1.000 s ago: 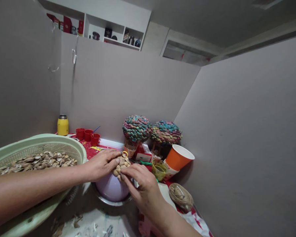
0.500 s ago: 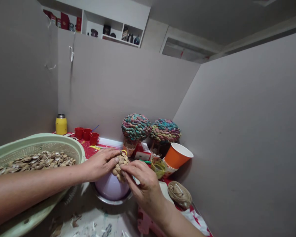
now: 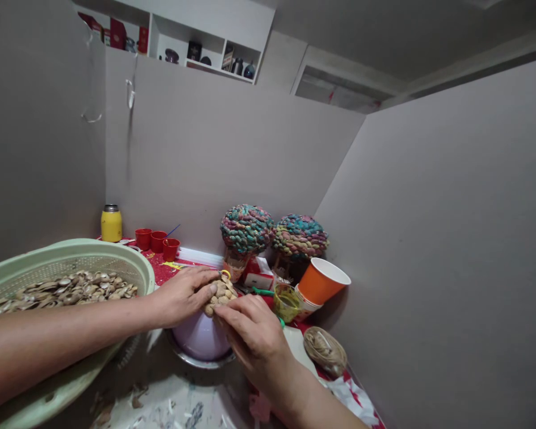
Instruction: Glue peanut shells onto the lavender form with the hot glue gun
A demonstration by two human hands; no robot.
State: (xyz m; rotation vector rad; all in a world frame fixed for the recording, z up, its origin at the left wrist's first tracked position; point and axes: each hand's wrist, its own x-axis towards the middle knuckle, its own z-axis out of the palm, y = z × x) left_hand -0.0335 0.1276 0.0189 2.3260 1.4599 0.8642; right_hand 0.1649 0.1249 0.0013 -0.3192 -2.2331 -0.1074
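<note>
Shells (image 3: 224,292) sit in a clustered patch on top of a purple dome (image 3: 201,339), between the two hands. The left hand (image 3: 183,298) lies palm down and fairly flat, fingers together, its thumb against the patch; it rests on things rather than gripping them. The right hand (image 3: 261,333) is bent, thumb and forefinger drawn close at the patch's near edge (whether anything is pinched there, I cannot tell). The dome rests in a bowl (image 3: 205,362), whose rim shows below it.

On the left, a green basket (image 3: 149,279) holds loose shells (image 3: 80,289), partly covered by the left forearm. The near tabletop (image 3: 178,396) is pale and littered with scraps; farther back it turns to red cloth (image 3: 158,271), with three cups (image 3: 158,241) (red too) and a yellow bottle (image 3: 111,226). Two multicoloured knobbly tops (image 3: 246,229) stand side by side at the back, near a tilted orange tub (image 3: 318,287). A coil of twine (image 3: 325,351) lies to the right. Grey panels (image 3: 232,143) enclose the spot, with a white shelf (image 3: 218,74) above.
</note>
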